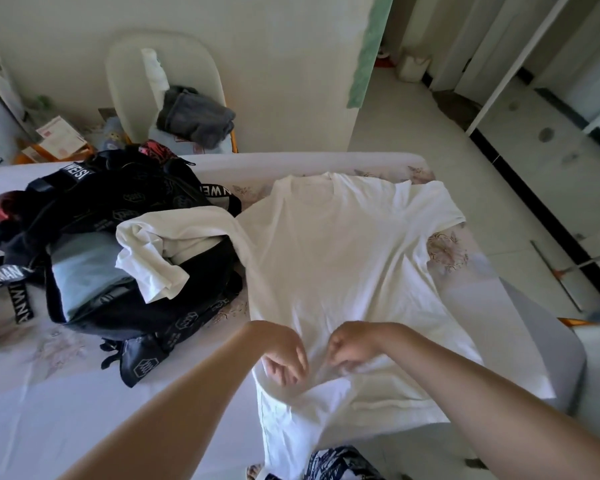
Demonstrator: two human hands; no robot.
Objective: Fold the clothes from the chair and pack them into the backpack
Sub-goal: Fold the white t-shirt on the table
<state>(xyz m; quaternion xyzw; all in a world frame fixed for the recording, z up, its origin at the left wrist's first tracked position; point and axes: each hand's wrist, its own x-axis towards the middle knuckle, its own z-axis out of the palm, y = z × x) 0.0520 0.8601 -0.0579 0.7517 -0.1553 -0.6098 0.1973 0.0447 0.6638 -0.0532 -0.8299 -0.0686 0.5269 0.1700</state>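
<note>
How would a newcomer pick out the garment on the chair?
Look past the bed to the white chair by the wall. A crumpled garment lies on its seat. It is dark grey, unlike the white T-shirt spread on the bed and the white one on the backpack.

The bed (66, 393) carries 2 things: a white T-shirt (343, 258) flat under the right hand (352, 348), a black backpack (125, 216) beyond and left of the left hand (284, 355).
</note>
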